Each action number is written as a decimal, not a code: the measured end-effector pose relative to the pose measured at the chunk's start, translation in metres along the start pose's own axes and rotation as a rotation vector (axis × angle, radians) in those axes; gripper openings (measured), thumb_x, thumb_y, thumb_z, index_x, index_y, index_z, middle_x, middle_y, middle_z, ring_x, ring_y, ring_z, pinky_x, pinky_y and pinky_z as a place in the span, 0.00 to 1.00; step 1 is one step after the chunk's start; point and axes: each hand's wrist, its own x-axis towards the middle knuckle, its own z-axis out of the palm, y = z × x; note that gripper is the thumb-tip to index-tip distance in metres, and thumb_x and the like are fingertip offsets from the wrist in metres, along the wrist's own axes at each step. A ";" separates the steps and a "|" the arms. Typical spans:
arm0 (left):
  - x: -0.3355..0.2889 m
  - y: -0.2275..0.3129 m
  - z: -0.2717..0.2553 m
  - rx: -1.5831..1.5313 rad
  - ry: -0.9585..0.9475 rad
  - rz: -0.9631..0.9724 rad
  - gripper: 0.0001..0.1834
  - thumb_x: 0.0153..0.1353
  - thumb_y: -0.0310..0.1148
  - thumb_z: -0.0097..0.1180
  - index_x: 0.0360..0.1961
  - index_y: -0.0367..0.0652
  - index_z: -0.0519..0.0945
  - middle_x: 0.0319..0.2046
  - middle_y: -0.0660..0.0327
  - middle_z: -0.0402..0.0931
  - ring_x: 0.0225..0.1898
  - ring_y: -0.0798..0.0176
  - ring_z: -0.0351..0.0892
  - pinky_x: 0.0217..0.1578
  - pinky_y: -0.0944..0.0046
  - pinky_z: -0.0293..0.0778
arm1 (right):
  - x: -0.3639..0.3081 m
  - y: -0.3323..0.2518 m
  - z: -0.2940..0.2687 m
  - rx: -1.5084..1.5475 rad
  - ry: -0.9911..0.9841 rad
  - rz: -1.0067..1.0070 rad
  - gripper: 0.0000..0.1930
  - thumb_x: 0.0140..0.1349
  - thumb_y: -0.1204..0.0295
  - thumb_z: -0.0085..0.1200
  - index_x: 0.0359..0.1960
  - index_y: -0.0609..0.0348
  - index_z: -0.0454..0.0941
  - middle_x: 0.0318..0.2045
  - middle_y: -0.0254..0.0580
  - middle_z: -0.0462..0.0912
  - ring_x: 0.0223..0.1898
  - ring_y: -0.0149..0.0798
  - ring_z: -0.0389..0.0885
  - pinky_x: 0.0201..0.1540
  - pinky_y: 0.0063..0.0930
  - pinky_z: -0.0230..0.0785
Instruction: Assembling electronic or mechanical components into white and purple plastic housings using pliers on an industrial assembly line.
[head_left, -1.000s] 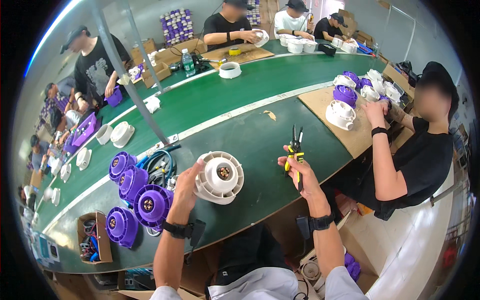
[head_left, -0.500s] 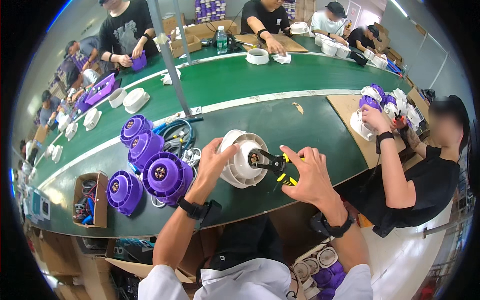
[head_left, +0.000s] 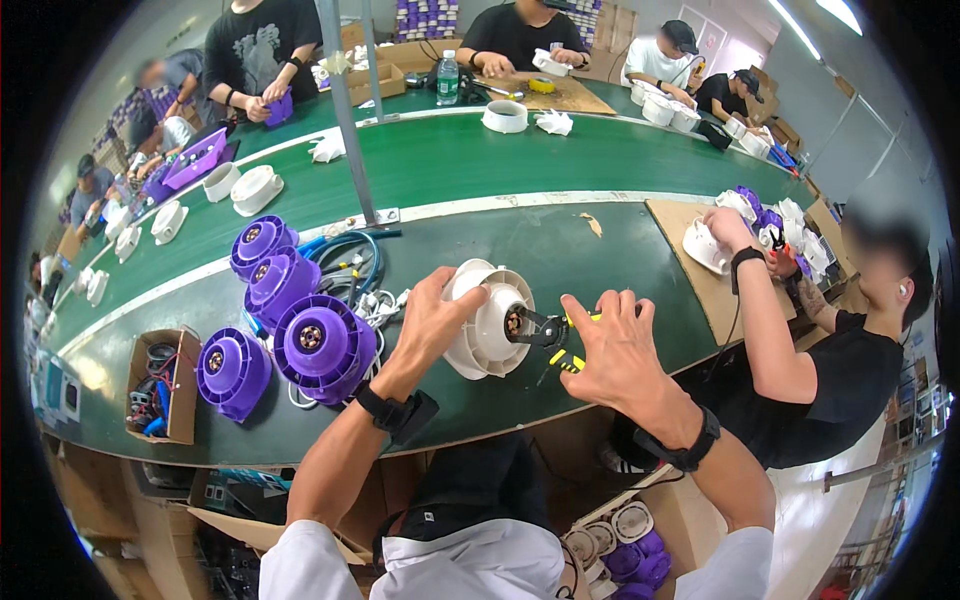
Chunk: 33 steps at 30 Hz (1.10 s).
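Above the green bench, my left hand [head_left: 428,325] is closed on the left side of a white finned plastic housing [head_left: 476,352], thumb on its raised middle. My right hand [head_left: 625,355] grips pliers [head_left: 562,342] with black jaws and yellow-and-black handles. The pliers' tips are at the housing's round centre hole, where copper-coloured metal parts show. Whether the jaws pinch one of these parts is too small to tell. To the left of my left hand stand several purple finned housings [head_left: 322,347] with similar metal centres.
Cables [head_left: 372,262] lie behind the purple housings. An open cardboard box [head_left: 188,395] of tools stands at the bench's left end. Beyond a white rail runs a green conveyor [head_left: 420,160] with white parts; a metal post [head_left: 347,120] rises beside it. A co-worker [head_left: 850,365] works close on the right.
My right hand and the pliers have shifted slightly, with the tips still at the centre hole. White parts on the conveyor appear further left. The co-worker across now holds a white part.
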 end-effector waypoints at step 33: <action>-0.004 0.017 0.006 0.277 -0.021 0.301 0.28 0.54 0.37 0.64 0.50 0.28 0.73 0.40 0.47 0.82 0.41 0.55 0.83 0.42 0.59 0.77 | -0.004 -0.008 0.065 0.858 -0.287 0.342 0.32 0.42 0.61 0.62 0.49 0.73 0.76 0.36 0.66 0.83 0.41 0.61 0.83 0.46 0.43 0.75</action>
